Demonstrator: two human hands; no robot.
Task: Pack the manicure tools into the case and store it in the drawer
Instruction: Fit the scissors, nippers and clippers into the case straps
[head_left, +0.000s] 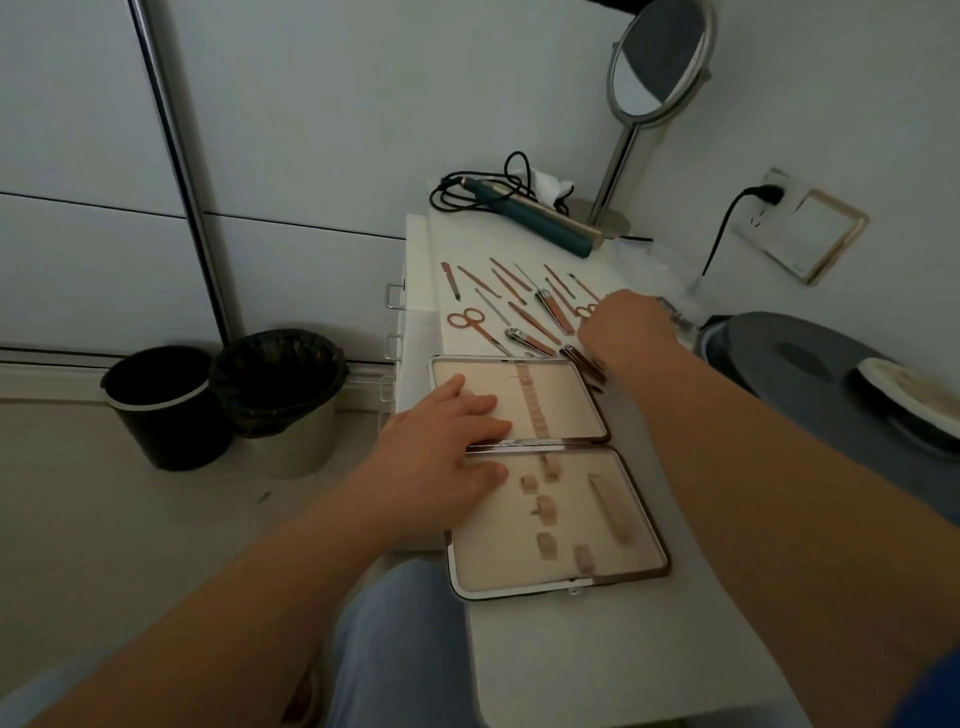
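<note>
Open, empty case (558, 514) lies at the table's near edge, left hand (447, 447) flat on it; right hand (626, 325) reaches among unpacked tools (519, 306), grip unclear

open tan manicure case (524, 410): matt, soft-looking lining; thin shiny metal rim
tan strap loops (535, 402): matt, same look as lining
rose-gold manicure tools (511, 291): metal, satin copper sheen
silver nail clipper (522, 339): polished metal head, glossy
rose-gold scissors (466, 318): smooth metal
white table (597, 649): smooth, matt
round silver vanity mirror (657, 57): glass face, brushed metal rim and stem
teal hair iron (530, 218): smooth plastic, gold trim, black cord with rubbery look
two bins (228, 400): smooth plastic; right one lined with crinkled glossy black bag
wall socket plate (802, 234): glossy white, gold metallic frame
</note>
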